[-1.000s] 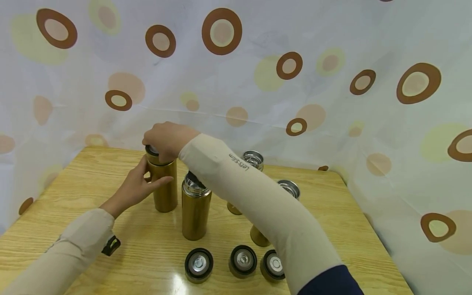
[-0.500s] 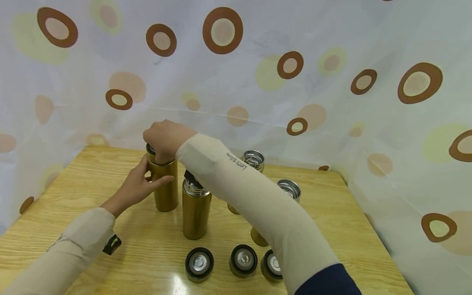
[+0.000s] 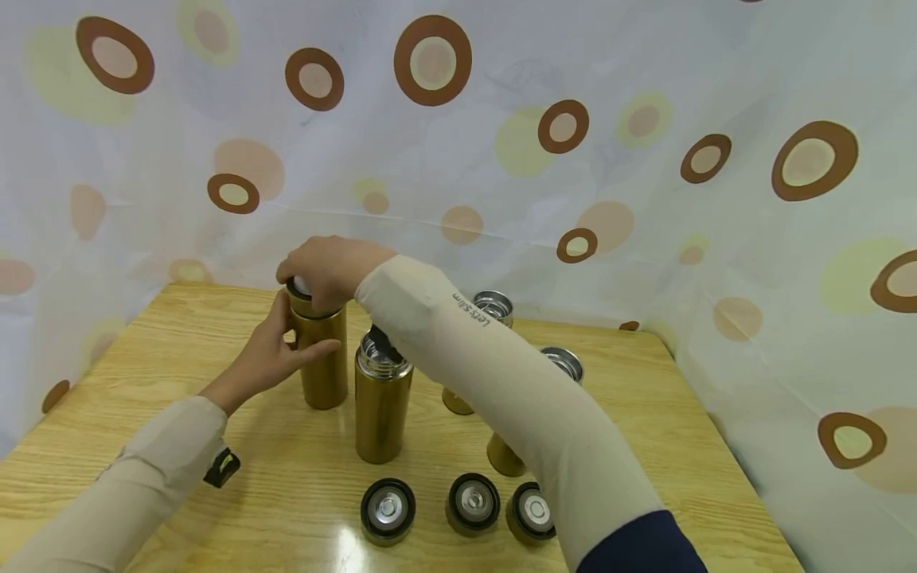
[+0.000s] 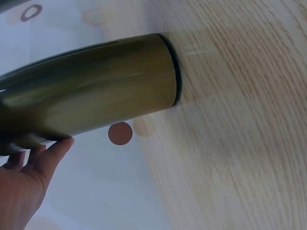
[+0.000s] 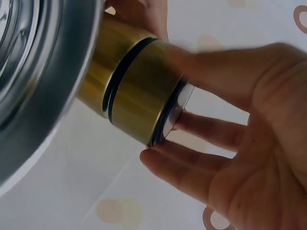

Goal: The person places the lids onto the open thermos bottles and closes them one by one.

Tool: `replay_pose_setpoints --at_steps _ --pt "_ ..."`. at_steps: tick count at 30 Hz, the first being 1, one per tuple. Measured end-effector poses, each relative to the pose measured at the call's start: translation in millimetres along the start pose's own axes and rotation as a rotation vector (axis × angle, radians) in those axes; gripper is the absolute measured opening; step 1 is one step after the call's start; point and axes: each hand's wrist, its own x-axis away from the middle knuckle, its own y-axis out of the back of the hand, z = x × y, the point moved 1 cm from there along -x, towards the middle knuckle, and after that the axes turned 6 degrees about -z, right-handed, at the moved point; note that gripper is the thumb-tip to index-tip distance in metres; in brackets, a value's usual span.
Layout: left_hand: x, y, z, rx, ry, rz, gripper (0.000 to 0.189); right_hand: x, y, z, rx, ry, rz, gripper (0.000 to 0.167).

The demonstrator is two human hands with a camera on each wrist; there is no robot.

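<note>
A gold thermos bottle point(image 3: 325, 374) stands upright at the back left of the table. My left hand point(image 3: 275, 346) grips its body, with the thumb across the front; in the left wrist view the bottle's lower part point(image 4: 105, 81) stands on the wood. On its top sits a gold lid point(image 5: 144, 91) with a black band, which the fingers and thumb of my right hand point(image 3: 329, 270) hold around the edge. Just right of it is a second gold thermos bottle point(image 3: 382, 422), lidless, its steel neck partly under my right wrist; its rim point(image 5: 62, 81) looms large in the right wrist view.
Two more lidless bottles, one at the back point(image 3: 493, 306) and one nearer point(image 3: 562, 362), are partly hidden by my right forearm. Along the front lie three upturned lids: left point(image 3: 388, 509), middle point(image 3: 473, 503) and right point(image 3: 532, 511). A patterned cloth point(image 3: 458, 159) hangs behind the table.
My right hand and wrist have shifted slightly left and then back right while holding the lid. The left hand keeps its grip on the bottle.
</note>
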Motion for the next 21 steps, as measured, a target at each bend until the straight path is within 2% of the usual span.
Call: replay_pose_setpoints --at_steps 5,7,13,19,21 --pt "2.0 2.0 0.1 0.007 0.051 0.022 0.081 -1.3 -5.3 -0.9 -0.024 -0.069 -0.042 0.039" --pt "2.9 1.4 -0.3 0.009 0.056 0.018 0.083 -1.5 -7.1 -2.2 -0.031 -0.073 -0.055 0.034" --pt "3.4 -0.1 -2.7 -0.006 0.05 0.004 0.083 -0.7 -6.6 -3.9 -0.026 -0.02 -0.055 0.025" --pt "2.3 0.0 -1.9 -0.052 0.078 0.014 0.077 1.2 -3.6 -5.3 -0.036 0.008 -0.063 0.037" --pt "2.5 0.2 -1.9 -0.058 0.087 0.014 0.077 1.4 -3.1 -6.3 -0.045 0.008 -0.07 0.035"
